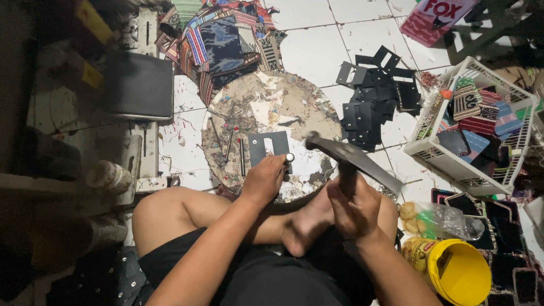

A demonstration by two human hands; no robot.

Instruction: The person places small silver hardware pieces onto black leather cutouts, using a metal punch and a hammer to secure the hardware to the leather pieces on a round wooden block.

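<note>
1. The round work board is the landmark: a worn disc on the white tiled floor, its face crusted with scraps and pale patches.
2. The dark grey cut piece lies flat on the near half of the board; it is a squarish card with a rectangular window cut through it.
3. The left hand reaches to the board's near edge, its fingers pressed together around a metal punch that stands on the piece's near right corner.
4. The right hand, just right of the board's near edge, is closed in a fist on the handle of a hammer, whose head hangs above the board's right side.
5. Thin metal rods lie on the board left of the piece.
6. Right of the board sits a heap of black cut pieces.
7. Further right, a white wire basket holds patterned woven pouches.
8. Near the right knee, well below the board, a yellow tub lies open.
</note>
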